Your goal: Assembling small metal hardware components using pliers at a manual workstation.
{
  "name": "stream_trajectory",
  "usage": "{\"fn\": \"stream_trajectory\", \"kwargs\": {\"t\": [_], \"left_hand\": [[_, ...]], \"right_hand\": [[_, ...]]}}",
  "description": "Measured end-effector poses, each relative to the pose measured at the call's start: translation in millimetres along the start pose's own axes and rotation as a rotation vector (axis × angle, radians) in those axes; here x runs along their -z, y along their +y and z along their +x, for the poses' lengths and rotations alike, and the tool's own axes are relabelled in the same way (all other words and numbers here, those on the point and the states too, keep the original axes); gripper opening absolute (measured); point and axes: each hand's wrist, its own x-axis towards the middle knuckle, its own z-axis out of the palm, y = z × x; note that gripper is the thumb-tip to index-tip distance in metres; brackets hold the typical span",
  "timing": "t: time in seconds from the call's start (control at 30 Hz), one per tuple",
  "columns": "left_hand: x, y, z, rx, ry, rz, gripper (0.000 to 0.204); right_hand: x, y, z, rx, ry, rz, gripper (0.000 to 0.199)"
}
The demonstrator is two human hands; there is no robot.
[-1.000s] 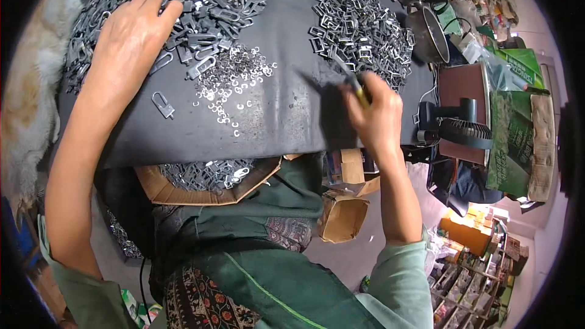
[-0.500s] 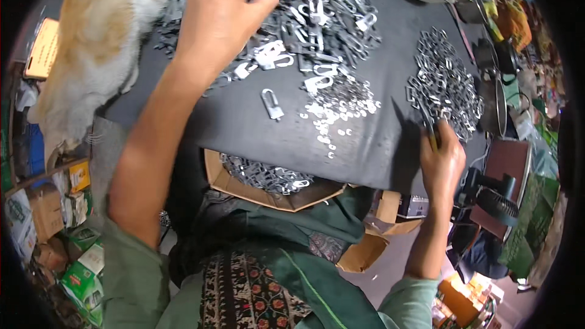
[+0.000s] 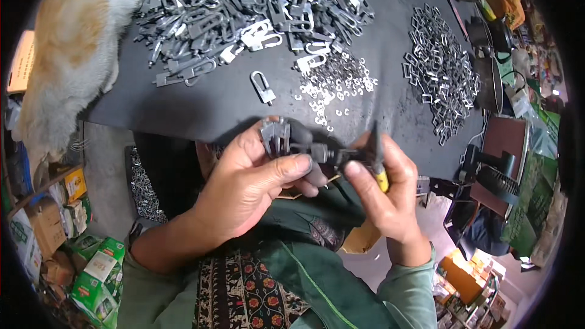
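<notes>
Assembly step at frame centre: left hand (image 3: 256, 176) clamped on a metal clasp (image 3: 275, 135), right hand (image 3: 381, 189) closed around yellow-handled pliers (image 3: 373, 157) meeting it; the next move likely calls for a steady squeeze, above the dark counter (image 3: 201, 103)

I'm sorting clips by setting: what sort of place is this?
Probably a small hardware assembly workshop: a dark work table heaped with grey metal clasps, a pile of square metal buckles, and small cartons stacked on the floor.
</notes>
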Motion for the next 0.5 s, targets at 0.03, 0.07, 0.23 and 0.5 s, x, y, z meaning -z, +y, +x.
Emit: {"fn": "stream_trajectory", "kwargs": {"t": [0.03, 0.07, 0.23, 0.5], "left_hand": [[-0.9, -4.5, -0.8, 0.010, -0.008, -0.003, 0.033], [-0.5, -10.0, -0.9, 0.022, -0.029, 0.064, 0.030], [1.4, -19.8, -5.2, 0.053, -0.090, 0.314, 0.020], [-3.8, -22.9, -4.4, 0.003, -0.146, 0.584, 0.014]], "right_hand": [[-1.8, 1.0, -1.6, 0.000, 0.015, 0.073, 0.011], [-1.9, 1.3, -4.0, -0.009, 0.021, 0.068, 0.011], [4.3, 8.4, -17.7, -0.068, -0.033, 0.052, 0.011], [12.5, 21.7, -30.3, -0.078, -0.063, 0.118, 0.010]]}}
